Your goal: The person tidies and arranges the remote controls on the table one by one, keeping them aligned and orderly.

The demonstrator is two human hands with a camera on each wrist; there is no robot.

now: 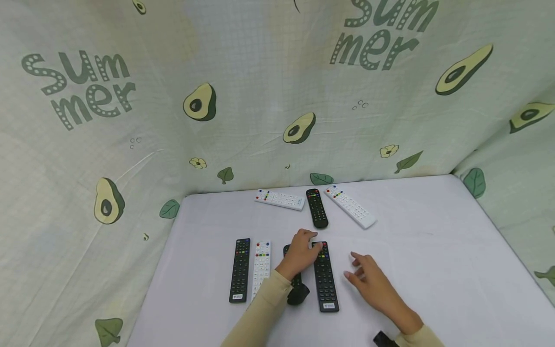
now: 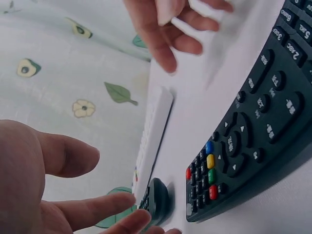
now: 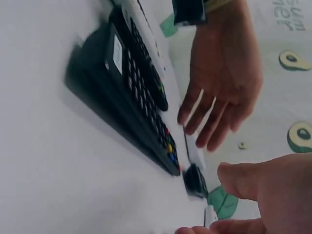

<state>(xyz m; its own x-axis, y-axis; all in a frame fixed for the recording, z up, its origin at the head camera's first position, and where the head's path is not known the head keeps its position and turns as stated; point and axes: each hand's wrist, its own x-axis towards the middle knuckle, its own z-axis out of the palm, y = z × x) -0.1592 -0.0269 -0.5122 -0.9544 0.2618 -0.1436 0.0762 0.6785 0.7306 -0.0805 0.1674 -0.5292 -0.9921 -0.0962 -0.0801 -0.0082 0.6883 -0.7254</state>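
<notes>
My left hand (image 1: pixel 299 254) hovers over the row of remote controls, its fingers loosely bent around nothing. Its fingertips overlap the top end of a long black remote control (image 1: pixel 327 284) in the head view; the left wrist view has the hand (image 2: pixel 63 180) apart from that remote (image 2: pixel 253 131). Partly hidden under the left hand and wrist lies another black remote control (image 1: pixel 297 279). To the right of the long black remote, my right hand (image 1: pixel 373 285) is held with relaxed fingers and holds nothing. Both hands also show in the right wrist view.
Left in the row lie a black remote control (image 1: pixel 240 271) and a white one (image 1: pixel 261 264), which the left sleeve partly covers. Farther back are a white remote (image 1: pixel 279 199), a black one (image 1: pixel 317 208) and another white one (image 1: pixel 350 207). A patterned curtain (image 1: pixel 251 144) hangs behind the white table (image 1: pixel 433 231).
</notes>
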